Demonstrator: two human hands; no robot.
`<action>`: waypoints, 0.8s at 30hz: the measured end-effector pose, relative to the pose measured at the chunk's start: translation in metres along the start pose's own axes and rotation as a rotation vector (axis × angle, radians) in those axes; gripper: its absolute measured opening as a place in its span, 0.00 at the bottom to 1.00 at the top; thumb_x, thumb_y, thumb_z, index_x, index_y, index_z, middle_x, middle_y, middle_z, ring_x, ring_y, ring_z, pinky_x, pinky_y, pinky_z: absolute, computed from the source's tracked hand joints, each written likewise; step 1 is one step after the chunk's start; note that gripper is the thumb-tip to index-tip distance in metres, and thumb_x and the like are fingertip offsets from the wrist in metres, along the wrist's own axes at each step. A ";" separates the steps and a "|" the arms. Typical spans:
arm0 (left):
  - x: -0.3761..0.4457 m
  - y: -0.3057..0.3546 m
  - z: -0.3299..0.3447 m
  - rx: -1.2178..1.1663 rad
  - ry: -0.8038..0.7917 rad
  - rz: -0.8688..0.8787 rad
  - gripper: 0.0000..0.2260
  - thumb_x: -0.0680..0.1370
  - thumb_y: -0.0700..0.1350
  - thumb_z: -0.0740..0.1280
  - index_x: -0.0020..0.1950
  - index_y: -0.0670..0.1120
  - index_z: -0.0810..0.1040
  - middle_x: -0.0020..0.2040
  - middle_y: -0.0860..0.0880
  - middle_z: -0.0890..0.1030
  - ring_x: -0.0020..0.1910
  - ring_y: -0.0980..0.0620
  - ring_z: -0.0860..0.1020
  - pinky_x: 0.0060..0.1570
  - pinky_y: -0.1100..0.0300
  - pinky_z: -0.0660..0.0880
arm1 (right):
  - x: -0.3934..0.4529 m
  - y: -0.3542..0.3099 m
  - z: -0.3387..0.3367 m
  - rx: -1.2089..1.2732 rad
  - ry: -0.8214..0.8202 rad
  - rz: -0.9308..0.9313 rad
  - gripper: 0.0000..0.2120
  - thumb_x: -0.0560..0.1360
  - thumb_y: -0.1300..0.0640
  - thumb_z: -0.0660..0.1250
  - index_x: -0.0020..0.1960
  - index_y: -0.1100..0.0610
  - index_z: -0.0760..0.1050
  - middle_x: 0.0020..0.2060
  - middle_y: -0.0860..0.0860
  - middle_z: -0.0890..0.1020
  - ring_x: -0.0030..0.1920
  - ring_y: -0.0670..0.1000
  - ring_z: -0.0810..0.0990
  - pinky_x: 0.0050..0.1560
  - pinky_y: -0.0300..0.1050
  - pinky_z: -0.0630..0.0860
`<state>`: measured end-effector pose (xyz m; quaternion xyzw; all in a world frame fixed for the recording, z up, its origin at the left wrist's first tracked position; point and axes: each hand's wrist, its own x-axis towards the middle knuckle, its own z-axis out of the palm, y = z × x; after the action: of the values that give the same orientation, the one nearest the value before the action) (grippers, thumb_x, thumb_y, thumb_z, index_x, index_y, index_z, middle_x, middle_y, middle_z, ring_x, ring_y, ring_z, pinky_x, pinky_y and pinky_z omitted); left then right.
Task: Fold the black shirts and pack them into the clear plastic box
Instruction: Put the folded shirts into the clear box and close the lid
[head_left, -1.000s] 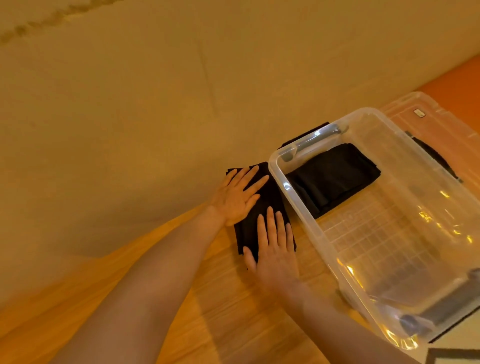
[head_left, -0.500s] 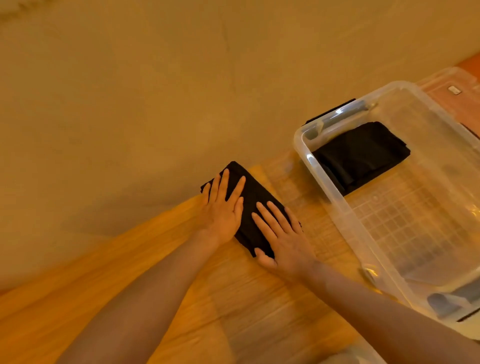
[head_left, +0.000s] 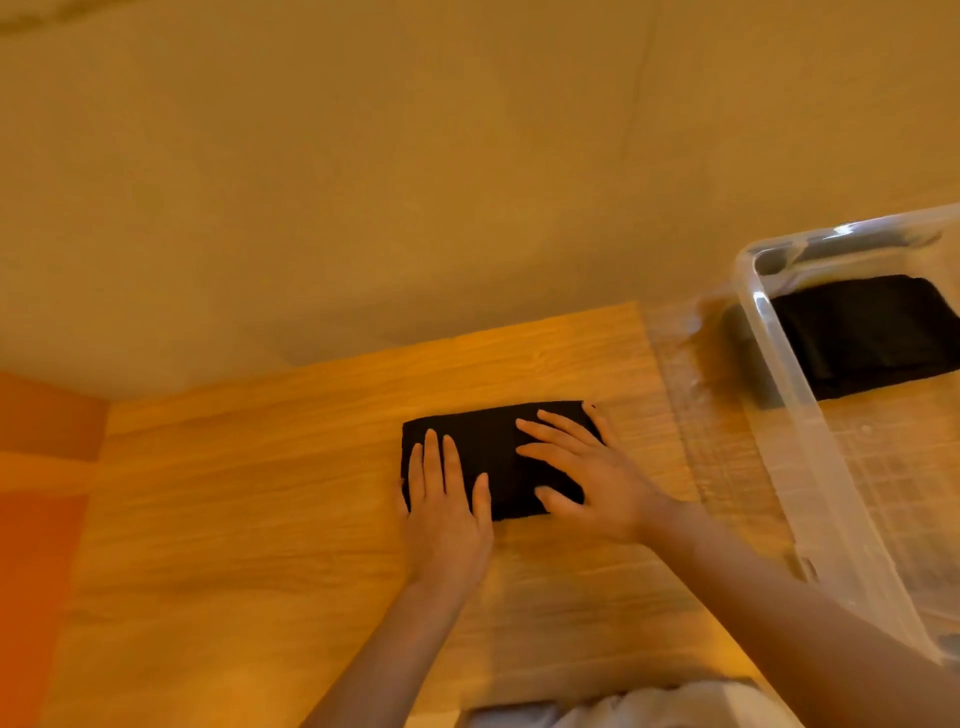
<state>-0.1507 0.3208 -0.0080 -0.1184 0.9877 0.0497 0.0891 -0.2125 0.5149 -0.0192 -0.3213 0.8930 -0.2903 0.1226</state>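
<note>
With both palms down on the fabric, I'm flattening the folded black shirt (head_left: 493, 457) on the wooden tabletop (head_left: 260, 519). At the bottom edge a bit of pale clothing (head_left: 623, 706) shows, probably mine. Left hand (head_left: 447, 509) lies flat on the shirt's left end, fingers straight, a little spread. Right hand (head_left: 587, 478) is flat on its right half, fingers splayed and pointing left. Neither hand is gripping anything; both just press.

Status, my read: this shirt looks fully folded, a compact rectangle, edges fairly square. It's still outside the box, near it but not touching.

Clear plastic box (head_left: 810, 441) sits to my right, open, partly cut off by the frame. One folded black shirt in the box (head_left: 862, 332) lies in the far end. The near part of the box floor looks bare, gridded plastic.

So: one packed, one folded and ready to go in. I can't see any more unfolded shirts, so I can't tell how many remain.

Beyond the table's far edge is a plain tan wall (head_left: 415, 182) with a faint vertical seam. Far left, an orange surface (head_left: 41, 467), can't tell what it is.
</note>
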 end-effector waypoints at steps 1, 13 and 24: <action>-0.007 -0.003 0.000 -0.025 0.022 0.001 0.27 0.81 0.57 0.47 0.70 0.43 0.72 0.71 0.44 0.71 0.70 0.45 0.70 0.65 0.46 0.63 | -0.004 -0.003 -0.001 0.037 0.027 0.019 0.26 0.78 0.36 0.51 0.70 0.47 0.70 0.75 0.41 0.61 0.76 0.40 0.49 0.75 0.55 0.36; 0.021 -0.032 -0.003 -0.630 -0.123 -0.343 0.32 0.73 0.55 0.71 0.72 0.44 0.66 0.66 0.45 0.73 0.66 0.46 0.71 0.63 0.47 0.72 | 0.006 -0.023 -0.012 0.253 0.180 0.740 0.36 0.73 0.48 0.72 0.73 0.60 0.60 0.67 0.56 0.69 0.69 0.56 0.67 0.68 0.49 0.67; 0.024 -0.016 -0.019 -0.968 -0.247 -0.549 0.24 0.70 0.42 0.77 0.63 0.40 0.74 0.58 0.42 0.79 0.56 0.44 0.78 0.49 0.54 0.76 | 0.017 -0.020 -0.017 0.621 0.054 0.988 0.23 0.70 0.57 0.76 0.62 0.60 0.73 0.52 0.54 0.78 0.51 0.54 0.76 0.49 0.48 0.74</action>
<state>-0.1729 0.2973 0.0048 -0.3915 0.7674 0.4853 0.1493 -0.2227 0.4990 0.0059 0.1920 0.8128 -0.4550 0.3090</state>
